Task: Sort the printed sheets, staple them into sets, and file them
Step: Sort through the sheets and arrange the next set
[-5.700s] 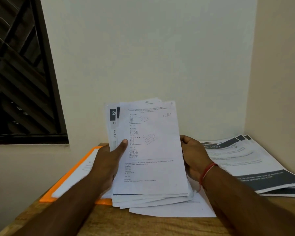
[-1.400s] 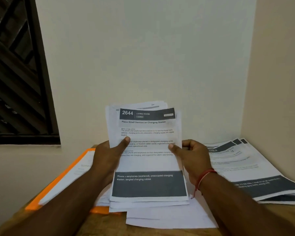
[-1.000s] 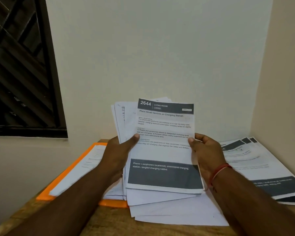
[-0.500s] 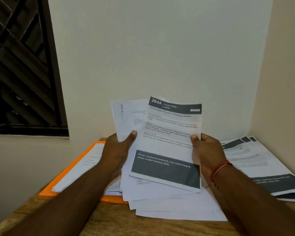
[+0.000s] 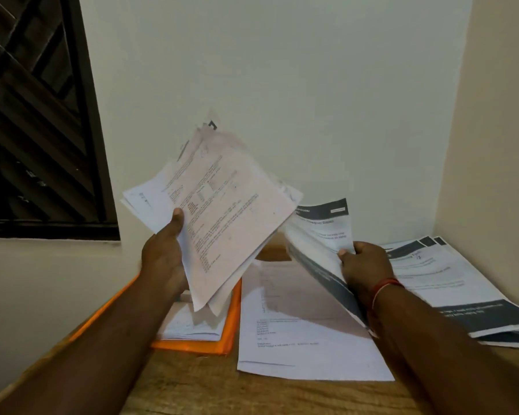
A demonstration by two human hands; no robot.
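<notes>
My left hand [image 5: 165, 253] grips a fanned stack of printed sheets [image 5: 222, 211], lifted and tilted above the table, thumb on its front. My right hand [image 5: 364, 265] pinches a single sheet with dark header and dark band [image 5: 318, 235], pulled off to the right and curling downward. A pile of similar dark-banded sheets [image 5: 449, 283] lies at the table's right. White text sheets [image 5: 306, 333] lie flat in the middle. An orange folder [image 5: 231, 324] with papers on it lies at the left, partly hidden by my left arm.
The wooden table [image 5: 252, 393] stands in a corner, with a wall behind and another on the right. A dark window grille [image 5: 34, 121] is at the upper left. No stapler is in view.
The dark-banded sheet has come off the front of the stack, drawn right and down by my right hand. My left hand has tilted the remaining stack leftward and lifted it.
</notes>
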